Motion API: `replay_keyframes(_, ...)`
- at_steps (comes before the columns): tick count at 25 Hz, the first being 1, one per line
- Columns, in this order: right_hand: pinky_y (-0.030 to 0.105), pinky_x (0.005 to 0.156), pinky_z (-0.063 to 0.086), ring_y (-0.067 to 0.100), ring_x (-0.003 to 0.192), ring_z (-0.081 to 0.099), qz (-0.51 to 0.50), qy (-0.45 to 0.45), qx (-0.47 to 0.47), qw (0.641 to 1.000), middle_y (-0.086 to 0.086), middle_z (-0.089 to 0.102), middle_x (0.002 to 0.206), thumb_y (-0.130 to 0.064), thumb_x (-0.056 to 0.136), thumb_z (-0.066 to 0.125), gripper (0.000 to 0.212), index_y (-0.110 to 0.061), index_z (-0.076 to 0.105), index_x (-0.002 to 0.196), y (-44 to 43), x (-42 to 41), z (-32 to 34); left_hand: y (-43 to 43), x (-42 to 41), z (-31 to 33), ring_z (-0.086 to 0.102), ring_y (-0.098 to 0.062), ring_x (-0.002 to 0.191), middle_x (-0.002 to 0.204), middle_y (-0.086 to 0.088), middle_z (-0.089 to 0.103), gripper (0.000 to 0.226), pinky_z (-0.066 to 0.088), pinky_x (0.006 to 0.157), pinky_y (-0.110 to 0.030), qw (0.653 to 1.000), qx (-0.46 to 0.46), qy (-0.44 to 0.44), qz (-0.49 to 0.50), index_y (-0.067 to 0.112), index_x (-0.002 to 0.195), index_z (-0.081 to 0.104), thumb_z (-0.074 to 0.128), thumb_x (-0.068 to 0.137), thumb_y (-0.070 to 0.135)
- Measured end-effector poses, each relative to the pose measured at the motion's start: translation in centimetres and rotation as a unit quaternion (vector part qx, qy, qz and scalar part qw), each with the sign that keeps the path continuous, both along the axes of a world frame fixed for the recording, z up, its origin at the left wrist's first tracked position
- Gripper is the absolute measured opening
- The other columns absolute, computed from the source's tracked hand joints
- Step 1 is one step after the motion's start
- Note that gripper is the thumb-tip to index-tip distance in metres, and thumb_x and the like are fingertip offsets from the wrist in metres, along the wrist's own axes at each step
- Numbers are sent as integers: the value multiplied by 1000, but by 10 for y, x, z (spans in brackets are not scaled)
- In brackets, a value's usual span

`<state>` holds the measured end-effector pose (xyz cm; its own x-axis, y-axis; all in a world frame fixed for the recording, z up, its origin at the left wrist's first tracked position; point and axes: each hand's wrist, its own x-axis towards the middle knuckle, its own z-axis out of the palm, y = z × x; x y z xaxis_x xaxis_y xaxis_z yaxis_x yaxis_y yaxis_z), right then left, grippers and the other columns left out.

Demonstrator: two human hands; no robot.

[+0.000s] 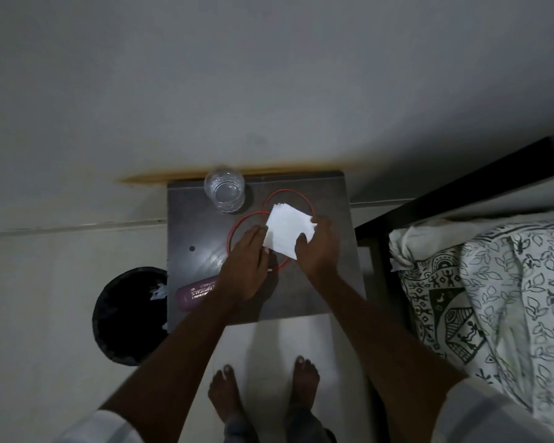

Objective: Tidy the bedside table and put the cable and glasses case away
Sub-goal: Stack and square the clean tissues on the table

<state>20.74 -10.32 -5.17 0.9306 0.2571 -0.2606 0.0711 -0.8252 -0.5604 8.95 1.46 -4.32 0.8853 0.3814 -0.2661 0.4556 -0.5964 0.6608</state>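
Dim light fell on the dark surface (314,282) as the left hand (247,266) and right hand (317,247) pinched a white tissue (285,228) over the red cable (237,228). Pulling the tissue could have snagged the cable toward the nearby glass (225,190); the glasses case (194,294) lay at the front left.

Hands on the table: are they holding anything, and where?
A white tissue, held by both: left hand at its left edge, right hand at its right edge.

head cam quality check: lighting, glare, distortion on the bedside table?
Head view: dim overall. The white paper is blown out, no detail. Glare patch on the table beside the left hand. Wide-angle bend along the bed frame. Glasses case lettering only partly legible.
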Motion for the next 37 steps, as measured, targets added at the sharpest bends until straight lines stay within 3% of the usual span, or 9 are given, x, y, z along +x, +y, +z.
replay_keyframes(4,40,84,55,32,104,63,-147,195,31,969,15,62,117,-32,70,77,59,-1,54,114,-10,32,-23,-15,29,-10,45,-31,135,150,-14,45,58,27,116,-44,995,50,53,-69,8,147,39,28,97,37)
replay_keyframes(7,33,69,56,27,88,69,-206,328,141,911,15,70,107,-21,79,79,43,5,65,109,-9,38,-30,-20,36,-18,32,-30,144,153,-11,42,59,9,120,-51,986,76,115,-99,11,151,32,22,100,40)
replay_keyframes(11,48,86,58,29,90,69,-226,366,184,884,13,71,103,-19,83,76,29,-1,68,105,-3,38,-31,-21,26,-28,21,-28,150,156,-5,38,57,-2,120,-51,981,74,132,-118,15,151,32,20,102,40)
replay_keyframes(15,49,89,57,30,100,66,-196,299,156,921,9,67,106,-17,84,75,35,-2,66,114,5,32,-33,-23,24,-30,16,-27,152,160,-4,31,51,-6,119,-52,979,78,143,-126,17,152,29,25,105,36)
replay_keyframes(20,41,81,58,16,80,62,-100,191,114,970,0,63,86,-15,75,77,25,-7,65,96,14,18,-27,-29,24,-34,14,-27,152,161,-4,28,52,-2,119,-54,977,89,153,-119,17,152,30,26,104,37)
replay_keyframes(25,6,58,47,17,86,62,-73,221,189,954,11,63,105,-7,78,76,47,-6,52,118,11,13,-24,-30,20,-33,14,-29,151,161,-4,28,62,-1,118,-56,978,83,147,-121,17,153,28,19,97,42)
replay_keyframes(27,14,71,51,21,94,62,-19,181,121,976,13,64,113,-18,81,74,44,-9,58,121,11,18,-28,-30,19,-31,12,-29,152,162,-4,25,61,-3,118,-56,978,82,149,-121,17,153,28,19,97,41)
replay_keyframes(30,49,101,46,30,118,54,72,72,6,995,11,58,126,-34,82,67,47,-15,59,124,9,31,-35,-31,18,-35,8,-28,153,163,-3,22,54,-8,118,-56,978,88,147,-118,17,153,27,26,103,36)
replay_keyframes(37,51,111,27,31,132,38,178,113,-54,976,6,51,136,-41,79,71,64,-24,42,134,16,51,-28,-34,19,-38,6,-28,153,164,-2,19,53,-11,117,-55,976,102,155,-116,19,154,26,28,104,37)
